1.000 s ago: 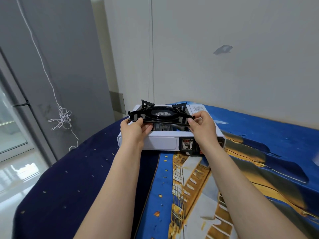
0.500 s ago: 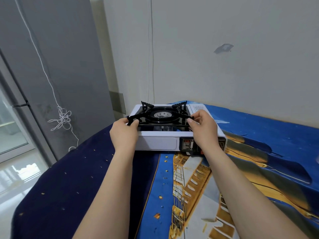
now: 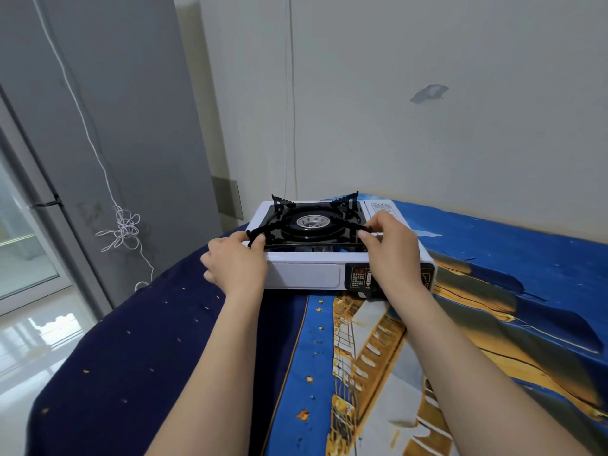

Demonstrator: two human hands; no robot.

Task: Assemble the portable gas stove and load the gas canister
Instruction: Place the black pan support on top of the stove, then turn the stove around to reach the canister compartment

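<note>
1. The white, box-shaped metal portable stove (image 3: 304,274) sat on the blue-and-gold printed cloth (image 3: 362,357) near the far wall, with the black metal pan-support grate (image 3: 312,225) lying in its top recess around the round silver burner head (image 3: 313,221).

2. I had my left hand (image 3: 235,263) pinching the grate's near-left arm and my right hand (image 3: 391,248) pinching its near-right arm — both closed on the metal, neither flat or spread.

3. My judgement: the near edge looked not fully seated. If I let go with one corner riding on the stove's rim, the grate would rock and any pan put on it later could tip.

4. Pressing down unevenly — harder on one side — could jam the grate askew in the recess or skid the whole stove on the soft cloth towards the wall.

5. The pointed grate prongs at the far corners were a snag risk for my fingers if I slid my grip backward.

6. I could see no gas canister anywhere, and the compartment under my right hand was closed as far as I could tell, so loading was not yet begun; forcing its lid with the grate loose could knock the grate off.
</note>
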